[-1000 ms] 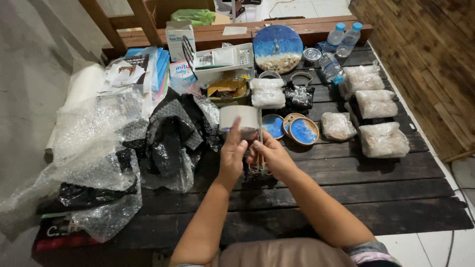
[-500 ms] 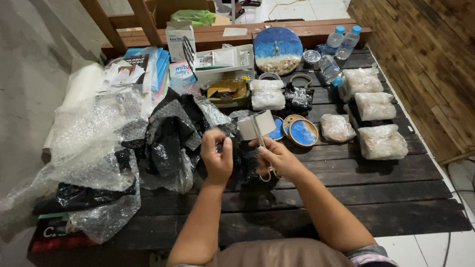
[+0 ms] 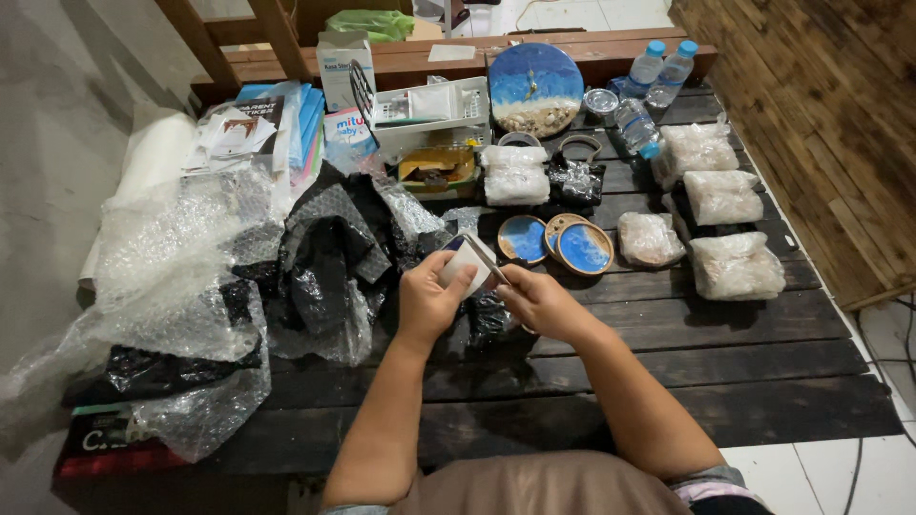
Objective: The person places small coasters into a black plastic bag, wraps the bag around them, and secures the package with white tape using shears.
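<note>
Left hand point(image 3: 429, 300) grips the tape roll point(image 3: 465, 263) from below; right hand point(image 3: 536, 300) pinches scissors point(image 3: 487, 257) right against it, above the worktop point(image 3: 744, 353).

A pale roll of tape point(image 3: 465, 264) sits tilted inside the left grip point(image 3: 429, 296), its flat side up. Thin metal scissors point(image 3: 485, 259) lie across its top edge, running into the right grip point(image 3: 539, 300) just beside it.
</note>
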